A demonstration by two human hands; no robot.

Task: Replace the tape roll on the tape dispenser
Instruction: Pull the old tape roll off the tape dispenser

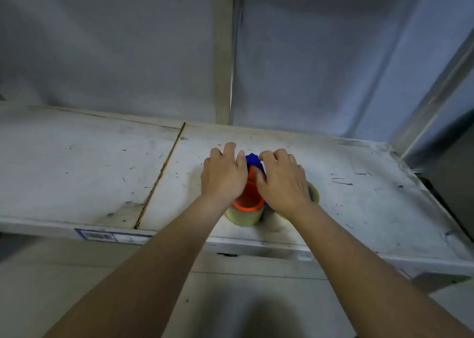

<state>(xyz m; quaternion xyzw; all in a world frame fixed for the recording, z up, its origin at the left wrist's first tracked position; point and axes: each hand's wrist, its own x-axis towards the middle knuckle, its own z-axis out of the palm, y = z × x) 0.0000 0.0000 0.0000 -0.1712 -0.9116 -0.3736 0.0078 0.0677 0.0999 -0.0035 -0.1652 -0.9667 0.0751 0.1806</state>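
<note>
A blue tape dispenser [253, 159] with an orange hub [249, 196] stands on the white table [359, 196], mostly covered by both hands. A clear yellowish tape roll [243, 217] sits around the orange hub at its near end. My left hand [223, 176] lies over the dispenser's left side with curled fingers. My right hand [282, 181] covers its right side, thumb touching the orange part. A second yellowish tape roll [313, 194] peeks out from under my right hand. Exactly how the fingers grip is hidden.
The scuffed table has a seam [161, 173] running front to back left of the hands, and a barcode label [98, 236] on its front edge. A grey wall with a vertical post [223, 55] rises behind. A metal frame [436, 94] stands at the right.
</note>
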